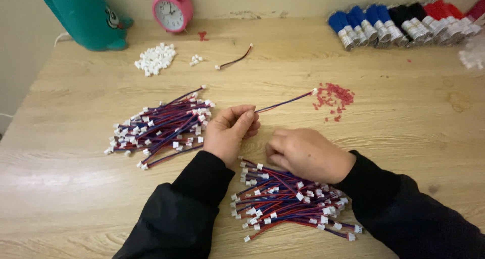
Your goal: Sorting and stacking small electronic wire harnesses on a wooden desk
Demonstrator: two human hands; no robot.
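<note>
A: Status, near to far?

B: Nearest me: a pile of red-blue wire leads with white plugs [290, 198], lying between my forearms on the wooden desk [65, 188]. Black sleeves on both arms.

A: Right hand?

B: My right hand [305, 153] rests knuckles-up at the top edge of that pile. Fingers curled under, tips hidden. Can't tell whether they grip anything.

A: Left?

B: My left hand [230, 132] is just beside the right, a bit further out. Thumb and fingertips pinched together on one end of a single wire lead [285, 102]. The lead runs up and right from the pinch, off the desk surface, white plug at its far tip.

A: What's around it?

B: Left of that hand: a second pile of the same leads [161, 127], spread on the desk. Right of the lead's tip: a scatter of small red bits [333, 98].

A: Further out?

B: One loose lead [235, 61] lying alone, then a heap of white plastic housings [155, 59] with a few strays beside it. Back edge: teal pen holder [86, 17] at left, pink alarm clock [173, 7] next to it, and a row of wire bundles [404, 24], blue, black, red, at far right.
</note>
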